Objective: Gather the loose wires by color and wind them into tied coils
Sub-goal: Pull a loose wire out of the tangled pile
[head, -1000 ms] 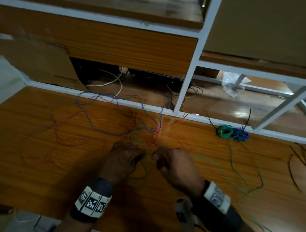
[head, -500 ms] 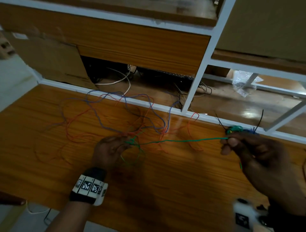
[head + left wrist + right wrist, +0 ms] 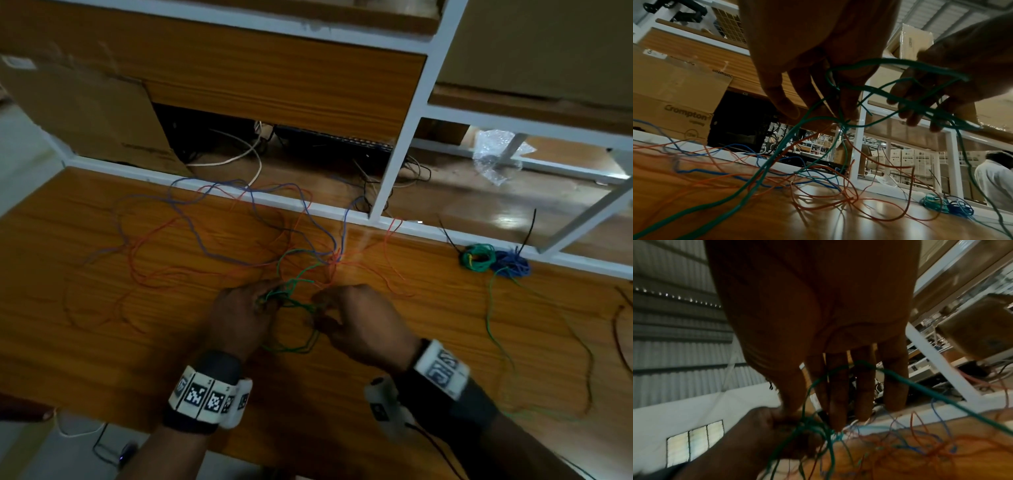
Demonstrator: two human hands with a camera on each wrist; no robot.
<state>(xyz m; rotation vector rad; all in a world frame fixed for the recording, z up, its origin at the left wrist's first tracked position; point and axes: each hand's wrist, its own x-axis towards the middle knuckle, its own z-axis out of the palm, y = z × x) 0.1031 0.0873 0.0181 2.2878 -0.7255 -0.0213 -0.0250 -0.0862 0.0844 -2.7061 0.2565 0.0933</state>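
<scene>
Both hands hover close together over a glossy orange wooden table, working loops of green wire. The left hand pinches the gathered loops. The right hand has its fingers hooked through a strand, apparently gripping it. Orange and blue wires sprawl behind, beside a white shelf frame and cardboard boxes.
</scene>
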